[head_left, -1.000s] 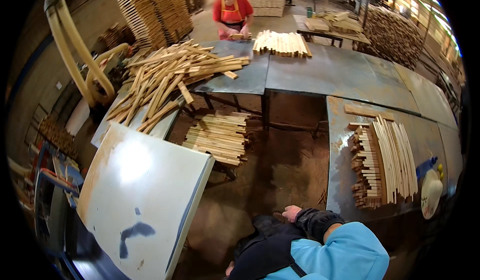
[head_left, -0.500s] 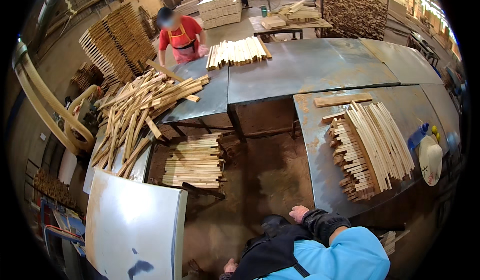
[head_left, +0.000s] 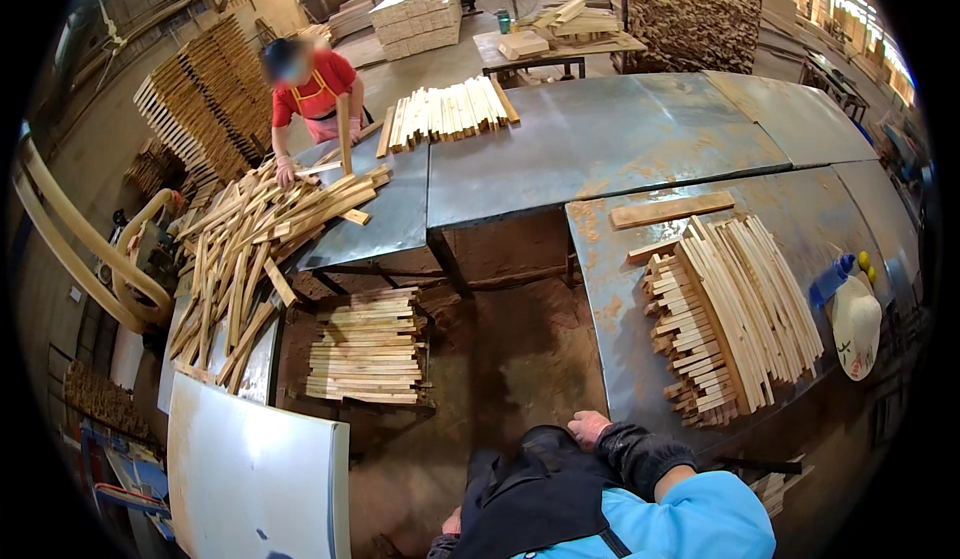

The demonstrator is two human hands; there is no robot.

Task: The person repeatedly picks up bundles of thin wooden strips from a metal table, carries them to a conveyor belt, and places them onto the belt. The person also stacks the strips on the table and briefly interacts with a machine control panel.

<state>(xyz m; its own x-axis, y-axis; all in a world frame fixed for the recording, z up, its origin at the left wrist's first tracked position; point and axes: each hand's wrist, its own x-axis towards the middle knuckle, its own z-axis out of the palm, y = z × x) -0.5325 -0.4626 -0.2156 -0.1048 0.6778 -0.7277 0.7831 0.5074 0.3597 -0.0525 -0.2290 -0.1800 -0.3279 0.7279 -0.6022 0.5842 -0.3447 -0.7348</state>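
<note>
The right hand [head_left: 589, 427] is near the table [head_left: 625, 359] bearing wood strips [head_left: 755, 304]; the left hand [head_left: 452, 522] is beside the apron [head_left: 540, 494]. Neither grip can be determined.

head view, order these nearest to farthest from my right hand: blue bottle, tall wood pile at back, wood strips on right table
1. Wood strips, lying on the right table
2. Blue bottle, past the strips, farther right
3. Tall wood pile, at the back
</note>
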